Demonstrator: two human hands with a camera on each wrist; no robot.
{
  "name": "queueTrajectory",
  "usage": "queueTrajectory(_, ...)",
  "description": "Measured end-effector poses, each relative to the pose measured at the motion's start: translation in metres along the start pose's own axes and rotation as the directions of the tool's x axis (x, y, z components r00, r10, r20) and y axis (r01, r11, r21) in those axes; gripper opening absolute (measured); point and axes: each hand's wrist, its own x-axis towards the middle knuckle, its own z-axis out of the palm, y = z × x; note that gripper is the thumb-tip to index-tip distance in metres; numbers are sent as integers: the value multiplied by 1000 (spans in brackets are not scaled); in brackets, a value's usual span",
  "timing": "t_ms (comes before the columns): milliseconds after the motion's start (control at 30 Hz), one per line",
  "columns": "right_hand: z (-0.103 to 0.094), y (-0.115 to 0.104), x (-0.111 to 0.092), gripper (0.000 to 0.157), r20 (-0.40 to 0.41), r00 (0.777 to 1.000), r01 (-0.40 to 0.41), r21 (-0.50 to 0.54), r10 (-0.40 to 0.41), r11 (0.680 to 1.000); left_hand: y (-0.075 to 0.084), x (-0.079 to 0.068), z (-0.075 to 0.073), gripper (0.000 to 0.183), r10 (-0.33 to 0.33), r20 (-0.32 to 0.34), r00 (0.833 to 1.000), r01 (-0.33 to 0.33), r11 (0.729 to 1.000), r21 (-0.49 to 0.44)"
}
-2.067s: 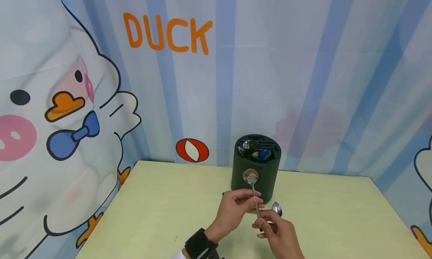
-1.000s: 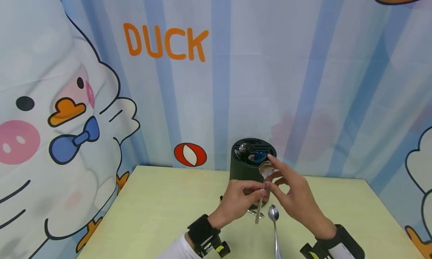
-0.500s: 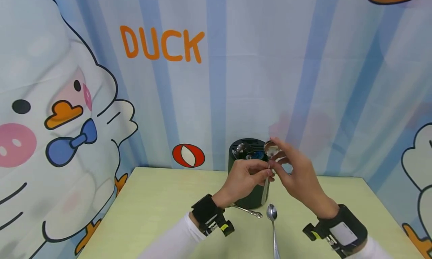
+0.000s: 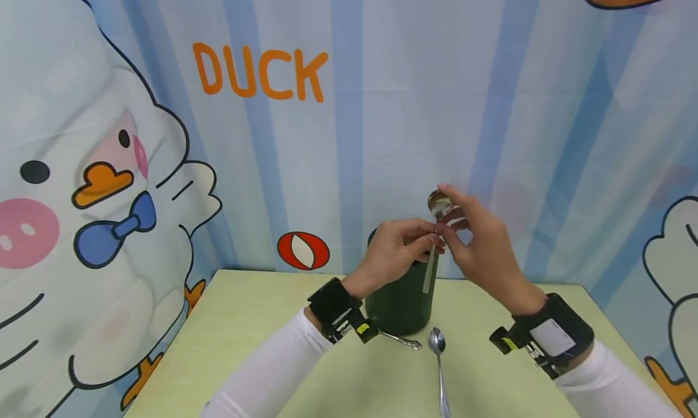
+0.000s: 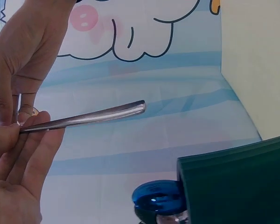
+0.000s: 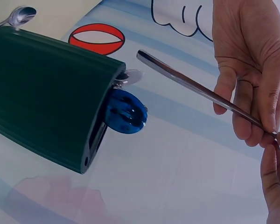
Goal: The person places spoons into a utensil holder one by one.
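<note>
A metal spoon (image 4: pixel 429 272) is held up in front of and above the dark green cutlery holder (image 4: pixel 400 306), bowl end up and handle hanging down. My left hand (image 4: pixel 395 251) pinches its handle between thumb and fingers. At the neck, just under the bowl, my right hand (image 4: pixel 482 248) pinches it too, a fingertip at the bowl's rim. In the left wrist view the handle (image 5: pixel 102 114) points toward the holder's side. A blue rounded piece (image 6: pixel 126 111) and shiny metal pieces stick out of the holder's top, which my left hand mostly hides in the head view.
Another spoon (image 4: pixel 437 341) lies on the pale yellow table (image 4: pixel 262 321) before the holder. Beside it, an ornate metal handle (image 4: pixel 406 341) shows from behind my left wrist strap. A printed duck curtain (image 4: pixel 403 103) hangs behind the table.
My right hand has shifted from the handle's lower part to the neck near the bowl. Both hands have raised the spoon from in front of the holder to above its top.
</note>
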Motion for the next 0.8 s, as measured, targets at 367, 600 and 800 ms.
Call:
queueTrajectory(367, -8, 12, 32, 67, -27, 1000, -10, -63, 8, 998, -52, 43, -3, 25, 8, -30, 1000, -7, 999, 41)
queueTrajectory(600, -7, 15, 40, 64, -36, 999, -20, -63, 18, 998, -22, 47, -13, 22, 5, -49, 999, -4, 1000, 5)
queueTrajectory(800, -2, 26, 42, 64, -51, 999, -20, -62, 17, 998, -29, 54, -12, 21, -24, -67, 997, 23, 1000, -17)
